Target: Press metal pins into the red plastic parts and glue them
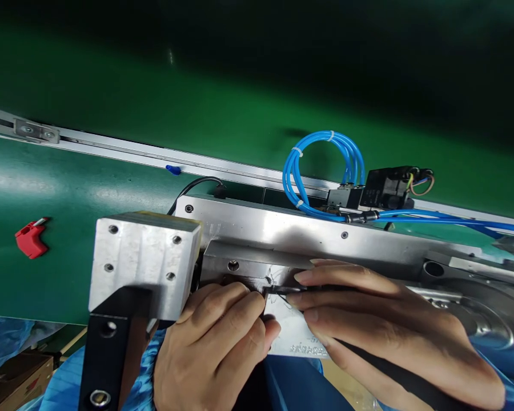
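At the near edge of the bench (68,285) sits a metal block (257,262), a dark strip (289,290) along it. The left hand (216,342) curls against the block's left part; the right hand (381,325), outstretched, touches it from the right. Whether either grips anything, I cannot tell

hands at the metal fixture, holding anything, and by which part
Cannot be told: the curled left hand hides any hold, and the right hand, at the metal fixture, shows no clear grip.

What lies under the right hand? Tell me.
Part of an engraved metal plate and a dark strip show at the fingertips of the right hand. Whatever the hand covers cannot be seen.
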Motion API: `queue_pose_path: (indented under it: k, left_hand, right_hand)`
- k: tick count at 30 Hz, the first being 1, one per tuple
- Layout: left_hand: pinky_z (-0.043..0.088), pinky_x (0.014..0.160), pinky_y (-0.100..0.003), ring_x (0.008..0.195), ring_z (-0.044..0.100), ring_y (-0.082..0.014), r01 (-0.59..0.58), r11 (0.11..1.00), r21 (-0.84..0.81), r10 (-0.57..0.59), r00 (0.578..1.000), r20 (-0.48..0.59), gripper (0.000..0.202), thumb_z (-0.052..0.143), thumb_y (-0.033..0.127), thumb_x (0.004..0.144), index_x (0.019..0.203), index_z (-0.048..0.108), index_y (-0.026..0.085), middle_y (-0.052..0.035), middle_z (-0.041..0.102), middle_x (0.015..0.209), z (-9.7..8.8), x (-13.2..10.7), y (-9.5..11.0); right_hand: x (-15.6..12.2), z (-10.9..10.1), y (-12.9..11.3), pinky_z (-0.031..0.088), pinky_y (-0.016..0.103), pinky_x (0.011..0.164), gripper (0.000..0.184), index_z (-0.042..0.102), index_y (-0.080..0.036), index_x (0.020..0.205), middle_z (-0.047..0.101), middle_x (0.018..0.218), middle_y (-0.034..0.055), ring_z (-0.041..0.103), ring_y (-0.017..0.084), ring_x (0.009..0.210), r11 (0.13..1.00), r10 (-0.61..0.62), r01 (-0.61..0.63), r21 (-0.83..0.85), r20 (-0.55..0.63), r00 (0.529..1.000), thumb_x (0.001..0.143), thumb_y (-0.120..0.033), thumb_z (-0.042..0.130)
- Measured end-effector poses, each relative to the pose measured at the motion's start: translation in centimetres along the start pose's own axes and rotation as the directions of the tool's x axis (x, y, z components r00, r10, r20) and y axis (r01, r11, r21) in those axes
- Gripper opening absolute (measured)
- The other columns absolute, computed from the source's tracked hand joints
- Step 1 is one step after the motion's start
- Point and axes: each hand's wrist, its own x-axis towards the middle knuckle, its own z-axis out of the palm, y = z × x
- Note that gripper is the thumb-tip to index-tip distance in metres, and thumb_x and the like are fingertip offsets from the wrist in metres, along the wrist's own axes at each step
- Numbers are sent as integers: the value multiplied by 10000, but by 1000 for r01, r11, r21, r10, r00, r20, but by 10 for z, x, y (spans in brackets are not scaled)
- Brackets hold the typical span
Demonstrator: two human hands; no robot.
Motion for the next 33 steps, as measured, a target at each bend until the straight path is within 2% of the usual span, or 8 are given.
queue_pose_path:
  k: [3, 6, 10, 14, 19, 23, 29, 33]
  left_hand:
    - [543, 843, -355, 941, 680, -181, 10, 1000, -7, -10, 1000, -6, 184, 666, 65, 1006, 846, 669, 156, -22, 769, 946, 0, 0, 1]
    - [542, 837, -358, 942, 679, -185, -14, 1000, -10, 14, 1000, 5, 180, 670, 71, 1005, 844, 668, 152, -27, 767, 947, -1, 0, -1]
    - [541, 843, -363, 960, 684, -187, 4, 1000, -10, -3, 1000, 17, 166, 682, 71, 996, 851, 666, 150, -27, 770, 968, 0, -1, -1]
    - [548, 823, -356, 933, 692, -179, 3, 1000, -2, -3, 1000, -2, 176, 671, 78, 1005, 847, 669, 156, -19, 773, 949, 1, 0, 0]
    - [553, 834, -361, 931, 700, -187, 29, 1000, -6, -29, 1000, 9, 174, 671, 69, 998, 851, 675, 161, -21, 780, 946, 0, 0, 2]
    - [553, 847, -364, 945, 698, -191, 17, 1000, -13, -17, 1000, 15, 144, 685, 74, 991, 867, 685, 147, -27, 784, 950, 0, -1, 2]
    - [551, 860, -346, 932, 697, -173, 34, 998, -44, -33, 999, 18, 131, 665, 90, 1014, 900, 705, 140, -18, 797, 952, 0, 0, 2]
    - [549, 885, -345, 962, 688, -182, 54, 997, -48, -53, 998, 16, 101, 680, 88, 1006, 929, 717, 142, -25, 799, 974, 0, -4, 1]
  right_hand:
    - [1, 3, -1, 680, 264, 984, 253, 732, -232, 1105, 821, 1012, 13, 778, 195, 1112, 994, -17, 21, 106, -44, 999, 951, -60, 629]
    - [4, 2, -7, 686, 272, 970, 251, 739, -258, 1102, 821, 1014, 6, 782, 204, 1107, 994, 36, -30, 104, -55, 998, 975, -78, 618]
    - [11, -9, -12, 656, 300, 1043, 288, 755, -250, 1105, 824, 1068, 10, 764, 218, 1162, 996, 50, -54, 69, 60, 997, 923, -32, 706]
    - [12, -13, -8, 621, 260, 1084, 251, 750, -259, 1066, 828, 1064, -22, 782, 179, 1104, 999, -24, 20, 29, 154, 988, 937, -46, 717]
    - [3, -3, -3, 617, 281, 1095, 141, 744, -265, 1054, 831, 1015, -3, 780, 181, 1115, 999, -43, 42, 11, 14, 999, 1040, -170, 640]
    - [2, -10, -7, 602, 258, 1103, 180, 750, -276, 1108, 827, 1073, -19, 778, 174, 1121, 1000, -1, 4, -20, 140, 990, 1008, -141, 687]
    - [6, -19, -6, 624, 258, 1064, 216, 754, -276, 1131, 824, 1095, -11, 769, 184, 1148, 999, -14, 20, -25, 223, 975, 975, -131, 716]
    - [0, -8, -2, 609, 287, 1100, 189, 763, -268, 1127, 824, 1091, 6, 767, 185, 1154, 1000, -15, 14, 16, 112, 994, 1054, -180, 613]
